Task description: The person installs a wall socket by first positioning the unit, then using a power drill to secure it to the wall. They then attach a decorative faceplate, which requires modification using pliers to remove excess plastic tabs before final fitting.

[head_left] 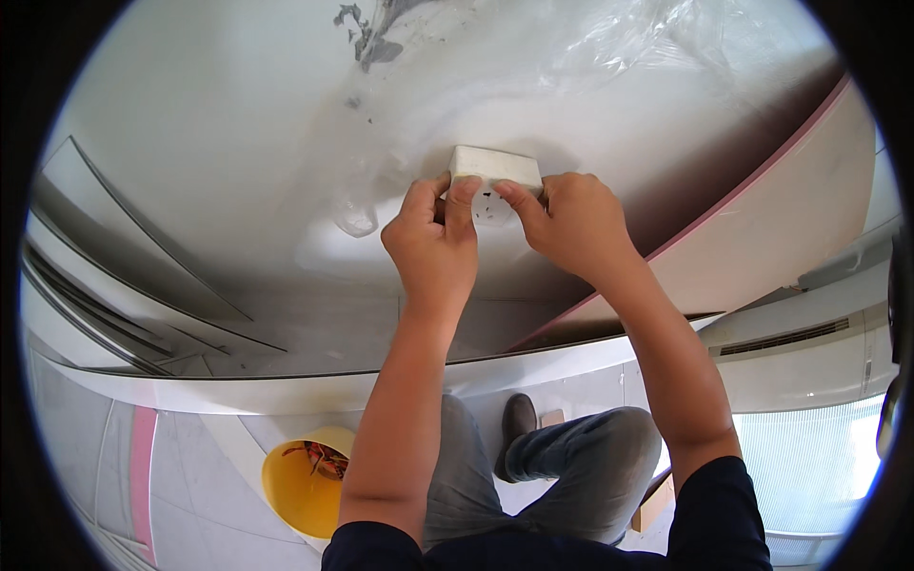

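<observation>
My left hand (430, 233) and right hand (579, 224) are covering the sides of the white block (495, 166), so some fingertips are hiding. The dark marks (488, 195) on its front are looking too tiny for me to tell. My left arm (395, 443) is hiding one side of the yellow bucket (303, 504), and the red bits (328, 460) inside are looking too jumbled to tell apart. My right leg (609, 452) is blocking part of a brown box (651, 509). My view's edge is cutting off the clear plastic (657, 38) and a black thing (897, 295) on my right.
</observation>
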A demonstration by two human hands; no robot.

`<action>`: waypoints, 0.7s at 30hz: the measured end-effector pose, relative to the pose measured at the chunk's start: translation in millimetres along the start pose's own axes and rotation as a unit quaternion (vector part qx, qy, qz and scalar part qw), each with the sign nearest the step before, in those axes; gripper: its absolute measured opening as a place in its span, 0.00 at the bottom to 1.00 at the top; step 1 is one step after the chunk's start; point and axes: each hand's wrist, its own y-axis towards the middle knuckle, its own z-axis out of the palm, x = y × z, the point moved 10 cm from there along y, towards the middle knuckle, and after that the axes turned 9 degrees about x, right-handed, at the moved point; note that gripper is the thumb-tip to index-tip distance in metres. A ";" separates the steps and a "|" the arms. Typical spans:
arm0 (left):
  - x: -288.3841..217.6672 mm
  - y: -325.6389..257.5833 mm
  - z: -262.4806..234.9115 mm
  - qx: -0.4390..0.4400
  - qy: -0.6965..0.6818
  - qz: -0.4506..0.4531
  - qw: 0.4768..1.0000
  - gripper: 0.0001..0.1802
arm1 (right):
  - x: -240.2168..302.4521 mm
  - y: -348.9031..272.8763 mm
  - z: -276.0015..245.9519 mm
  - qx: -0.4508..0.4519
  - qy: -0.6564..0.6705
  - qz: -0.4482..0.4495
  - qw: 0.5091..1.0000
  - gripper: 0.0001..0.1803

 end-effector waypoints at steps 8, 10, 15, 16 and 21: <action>-17.0 3.8 -2.7 0.072 0.090 0.018 0.993 0.14 | -5.9 3.1 4.2 0.021 0.015 0.024 0.999 0.42; -31.8 6.5 -6.0 0.083 0.129 0.099 0.983 0.13 | -3.3 6.8 2.6 0.029 0.013 0.020 0.999 0.42; -43.2 2.8 -4.8 0.098 0.149 0.219 0.959 0.13 | -7.7 6.3 3.3 0.023 0.023 0.021 0.999 0.43; -44.3 4.3 -4.9 0.093 0.150 0.226 0.958 0.13 | -7.1 6.5 3.9 0.028 0.024 0.025 0.999 0.44; -48.5 0.9 -6.2 0.060 0.178 0.258 0.948 0.12 | -5.4 3.8 5.1 0.035 0.013 0.027 0.999 0.45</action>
